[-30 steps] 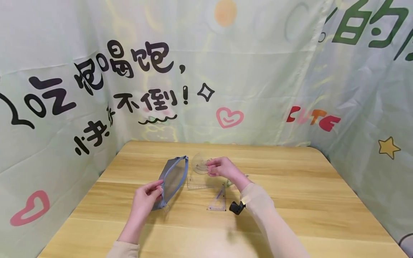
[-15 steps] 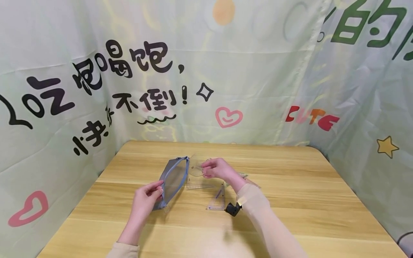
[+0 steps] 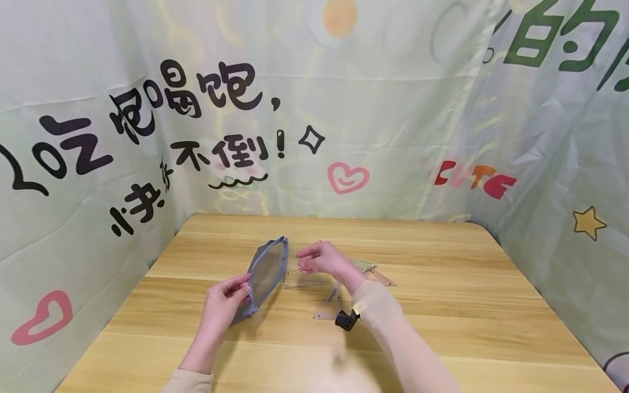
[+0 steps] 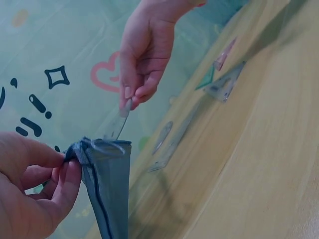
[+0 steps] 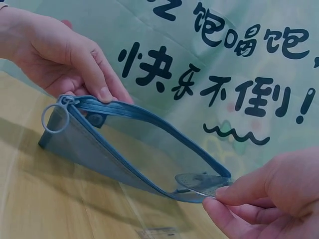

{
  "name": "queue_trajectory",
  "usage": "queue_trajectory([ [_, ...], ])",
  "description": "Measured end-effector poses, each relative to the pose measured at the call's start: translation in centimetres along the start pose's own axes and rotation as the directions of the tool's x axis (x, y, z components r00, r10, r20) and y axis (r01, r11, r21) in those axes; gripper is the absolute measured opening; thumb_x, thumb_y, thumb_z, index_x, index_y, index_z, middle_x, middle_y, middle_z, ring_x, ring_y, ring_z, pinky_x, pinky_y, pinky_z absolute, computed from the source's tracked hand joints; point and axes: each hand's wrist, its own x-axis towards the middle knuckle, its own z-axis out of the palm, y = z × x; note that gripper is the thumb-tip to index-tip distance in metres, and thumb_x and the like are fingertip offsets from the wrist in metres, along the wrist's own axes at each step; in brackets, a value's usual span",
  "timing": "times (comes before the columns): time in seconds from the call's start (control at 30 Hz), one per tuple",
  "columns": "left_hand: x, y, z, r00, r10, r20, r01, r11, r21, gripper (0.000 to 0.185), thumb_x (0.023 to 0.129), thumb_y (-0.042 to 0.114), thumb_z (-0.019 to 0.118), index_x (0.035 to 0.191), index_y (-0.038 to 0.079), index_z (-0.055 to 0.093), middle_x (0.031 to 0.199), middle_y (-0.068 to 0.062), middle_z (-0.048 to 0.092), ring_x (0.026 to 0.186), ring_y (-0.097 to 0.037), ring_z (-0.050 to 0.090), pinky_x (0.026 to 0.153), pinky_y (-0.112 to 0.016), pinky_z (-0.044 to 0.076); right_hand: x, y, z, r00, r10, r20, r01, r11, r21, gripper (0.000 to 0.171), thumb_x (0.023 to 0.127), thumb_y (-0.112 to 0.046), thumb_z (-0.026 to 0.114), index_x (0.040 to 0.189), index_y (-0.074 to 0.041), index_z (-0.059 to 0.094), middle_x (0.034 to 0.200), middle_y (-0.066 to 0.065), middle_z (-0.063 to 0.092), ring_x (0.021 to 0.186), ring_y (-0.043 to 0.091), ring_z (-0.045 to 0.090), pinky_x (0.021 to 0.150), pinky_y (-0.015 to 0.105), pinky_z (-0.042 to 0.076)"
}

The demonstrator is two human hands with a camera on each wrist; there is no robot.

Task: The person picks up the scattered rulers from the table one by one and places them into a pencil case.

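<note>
We note a blue zip pouch [image 5: 82, 147], translucent-walled, its mouth gaping, tilted over the wooden table [image 3: 457, 327], the left hand [image 3: 225, 300] pinching its rim, the right hand [image 3: 321, 258] pinching a clear, curved-edged protractor [image 5: 200, 182] at the mouth's end opposite the ring pull [image 5: 42, 119].

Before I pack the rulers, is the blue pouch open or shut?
Open: the blue pouch has its zipper edges spread wide apart.
</note>
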Motion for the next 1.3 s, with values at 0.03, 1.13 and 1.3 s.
queue_trajectory([
  [0.03,0.0,0.0,0.0,1.000,-0.001,-0.001,0.001,1.000,-0.003,0.032,0.093,0.000,0.062,0.124,-0.006,0.065,0.102,-0.013,0.066,0.080,-0.001,0.060,0.075,-0.016,0.060,0.1,0.0,0.1,1.000,-0.002,0.003,0.002,1.000,-0.001,0.037,0.091,0.008,0.060,0.127,0.015,0.056,0.117,0.033,0.063,0.087,0.019,0.071,0.092,0.040,0.061],
  [1.13,0.1,-0.6,0.2,1.000,-0.009,0.020,0.010,1.000,-0.025,0.035,0.093,0.003,0.064,0.125,-0.010,0.062,0.111,-0.024,0.068,0.078,-0.002,0.064,0.071,-0.014,0.059,0.5,-0.4,2.2,1.000,0.008,0.010,-0.008,0.998,0.064,0.038,0.088,0.011,0.059,0.126,0.016,0.057,0.112,0.035,0.065,0.075,0.012,0.069,0.090,0.038,0.062],
  [1.3,0.0,-0.4,0.3,1.000,-0.021,0.016,0.021,0.999,-0.027,0.033,0.093,0.002,0.063,0.125,-0.008,0.064,0.113,-0.022,0.068,0.078,-0.002,0.064,0.072,-0.015,0.060,0.5,-0.6,2.4,1.000,0.017,0.011,-0.018,0.998,0.065,0.036,0.089,0.011,0.060,0.125,0.014,0.058,0.111,0.033,0.065,0.079,0.015,0.070,0.091,0.040,0.061],
])
